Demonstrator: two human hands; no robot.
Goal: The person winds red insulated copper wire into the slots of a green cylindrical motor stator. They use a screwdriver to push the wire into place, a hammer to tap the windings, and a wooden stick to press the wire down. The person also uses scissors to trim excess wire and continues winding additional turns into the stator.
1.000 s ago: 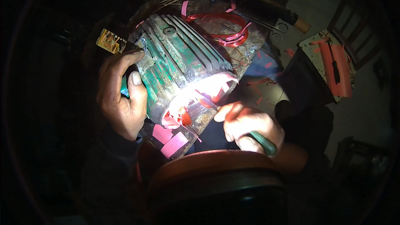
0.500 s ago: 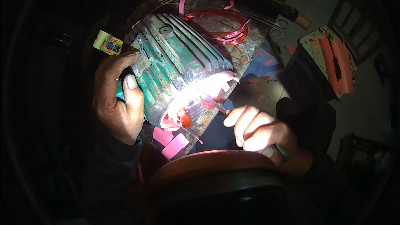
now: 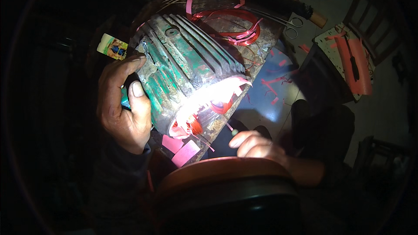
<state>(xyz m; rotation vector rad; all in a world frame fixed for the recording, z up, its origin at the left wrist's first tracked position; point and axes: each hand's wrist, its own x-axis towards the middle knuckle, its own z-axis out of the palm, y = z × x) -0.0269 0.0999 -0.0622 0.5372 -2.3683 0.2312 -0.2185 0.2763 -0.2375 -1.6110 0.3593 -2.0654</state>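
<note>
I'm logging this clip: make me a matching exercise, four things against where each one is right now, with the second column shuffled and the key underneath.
Column one
1. Left hand
2. Right hand
3. Coil of red wire
4. Dark-handled tool

Column two
A. Lying on a reddish sheet
B. Closed on a slim tool
C. Against the side of the green finned housing
D. On the bench, beyond the housing

Right pairs: 1-C, 2-B, 3-D, 4-A
</note>
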